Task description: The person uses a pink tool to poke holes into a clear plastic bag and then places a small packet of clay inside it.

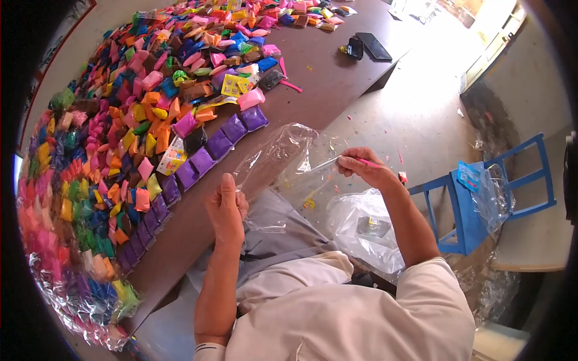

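pinching a clear plastic bag (274, 150) in the left hand's (226, 210) grip, above the lap and the edge of the worktop (301, 66). pinching a thin pink-ended stick (370, 163) in the right hand's (361, 167) grip, close to the bag; near a row of purple packets (218, 144).

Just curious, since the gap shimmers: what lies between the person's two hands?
In the head view, crinkled clear plastic lies between the left hand and the right hand, plus a thin pale stick jutting from the right hand.
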Available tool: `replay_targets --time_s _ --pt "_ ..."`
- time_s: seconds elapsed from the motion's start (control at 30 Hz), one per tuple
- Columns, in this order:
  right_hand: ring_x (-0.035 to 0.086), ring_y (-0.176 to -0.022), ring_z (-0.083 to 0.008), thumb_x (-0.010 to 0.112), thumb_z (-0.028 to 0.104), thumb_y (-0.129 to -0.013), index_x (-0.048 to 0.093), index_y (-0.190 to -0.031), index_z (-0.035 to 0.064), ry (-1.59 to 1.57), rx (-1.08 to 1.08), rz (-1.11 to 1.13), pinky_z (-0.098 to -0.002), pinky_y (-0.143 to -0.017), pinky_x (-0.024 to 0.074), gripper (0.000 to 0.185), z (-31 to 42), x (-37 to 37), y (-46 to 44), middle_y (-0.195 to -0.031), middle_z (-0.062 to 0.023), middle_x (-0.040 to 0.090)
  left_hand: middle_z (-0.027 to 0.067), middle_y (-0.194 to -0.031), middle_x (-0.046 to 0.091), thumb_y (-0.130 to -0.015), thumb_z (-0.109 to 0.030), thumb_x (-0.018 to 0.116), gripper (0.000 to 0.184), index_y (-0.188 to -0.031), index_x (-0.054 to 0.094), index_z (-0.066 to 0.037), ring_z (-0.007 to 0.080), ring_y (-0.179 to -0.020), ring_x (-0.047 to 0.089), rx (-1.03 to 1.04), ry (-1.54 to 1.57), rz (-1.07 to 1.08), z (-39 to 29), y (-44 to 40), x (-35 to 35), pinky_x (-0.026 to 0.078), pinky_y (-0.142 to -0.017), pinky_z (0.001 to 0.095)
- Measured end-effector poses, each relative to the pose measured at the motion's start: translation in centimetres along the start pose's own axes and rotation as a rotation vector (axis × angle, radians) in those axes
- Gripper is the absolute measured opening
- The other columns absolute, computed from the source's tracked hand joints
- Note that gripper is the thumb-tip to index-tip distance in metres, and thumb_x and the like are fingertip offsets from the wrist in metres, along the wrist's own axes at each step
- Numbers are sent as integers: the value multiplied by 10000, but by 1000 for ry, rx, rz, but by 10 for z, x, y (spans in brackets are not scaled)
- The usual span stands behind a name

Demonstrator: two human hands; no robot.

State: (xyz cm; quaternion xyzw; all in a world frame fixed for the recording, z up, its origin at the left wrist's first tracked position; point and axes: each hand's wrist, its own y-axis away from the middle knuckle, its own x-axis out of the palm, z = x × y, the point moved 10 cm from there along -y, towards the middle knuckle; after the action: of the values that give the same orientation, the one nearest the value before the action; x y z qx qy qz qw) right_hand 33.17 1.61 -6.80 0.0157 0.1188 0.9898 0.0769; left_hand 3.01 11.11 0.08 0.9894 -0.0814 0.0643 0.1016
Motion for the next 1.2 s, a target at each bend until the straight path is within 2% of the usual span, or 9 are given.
replay_targets --time_s 0.2,0.23,0.33,0.37,0.47,0.6,0.9,1.1,1.2 --pt "563 -671 -112 597 341 -904 652 -809 18 -26 14 -227 -250 -642 468 341 -27 -71 -2 -690 -11 579 -53 -480 302 -912 -439 580 524 -559 287 -186 56 -396 286 -14 87 -107 -6 -13 -37 209 -368 229" --pt "579 -664 -128 608 366 -882 659 -802 21 -34 115 -104 -257 -639 472 357 -34 -70 0 -697 -26 603 -51 -479 302 -905 -439 590 525 -555 289 -188 57 -397 287 -14 105 -107 -7 -14 -38 206 -369 230" --pt "584 -691 -133 636 380 -849 671 -828 16 81 35 -97 -268 -657 473 366 -14 -39 10 -740 -45 635 -50 -478 305 -908 -429 588 523 -553 294 -182 56 -397 287 -9 112 -101 -7 -13 -33 205 -370 230" --pt "564 -679 -108 645 322 -851 675 -847 13 72 -2 -66 -251 -644 456 310 10 -19 16 -752 -49 646 -50 -478 306 -909 -428 587 522 -554 296 -181 56 -396 287 -18 114 -98 -3 -13 -30 204 -369 230" --pt "589 -751 -131 673 368 -811 683 -882 9 -4 -40 -38 -278 -704 475 365 22 6 14 -799 -64 663 -50 -477 308 -910 -426 586 519 -555 299 -177 56 -392 285 -31 119 -88 5 -12 -27 203 -369 230" --pt "570 -694 -105 665 314 -838 677 -897 11 -7 -73 17 -255 -662 467 309 16 21 4 -790 -58 662 -50 -477 309 -911 -425 586 517 -557 300 -179 56 -392 281 -31 119 -93 -1 -10 -26 202 -371 232" --pt "565 -678 -97 644 259 -856 674 -883 8 -85 -93 -111 -253 -623 463 255 24 12 8 -757 -44 648 -52 -472 304 -913 -412 589 515 -553 303 -179 57 -386 273 -29 140 -102 1 -9 -32 202 -370 235" --pt "533 -671 -92 618 177 -872 649 -842 2 -42 -112 -54 -239 -639 448 180 22 21 4 -739 -40 619 -53 -469 296 -915 -410 586 524 -545 295 -178 57 -387 270 -27 139 -98 2 -7 -30 197 -369 234" --pt "566 -701 -102 586 238 -848 653 -901 0 20 -125 -19 -256 -641 464 252 15 21 1 -782 -43 647 -53 -468 292 -913 -417 587 531 -543 289 -179 57 -388 268 -19 131 -71 -1 -5 -29 193 -368 236"
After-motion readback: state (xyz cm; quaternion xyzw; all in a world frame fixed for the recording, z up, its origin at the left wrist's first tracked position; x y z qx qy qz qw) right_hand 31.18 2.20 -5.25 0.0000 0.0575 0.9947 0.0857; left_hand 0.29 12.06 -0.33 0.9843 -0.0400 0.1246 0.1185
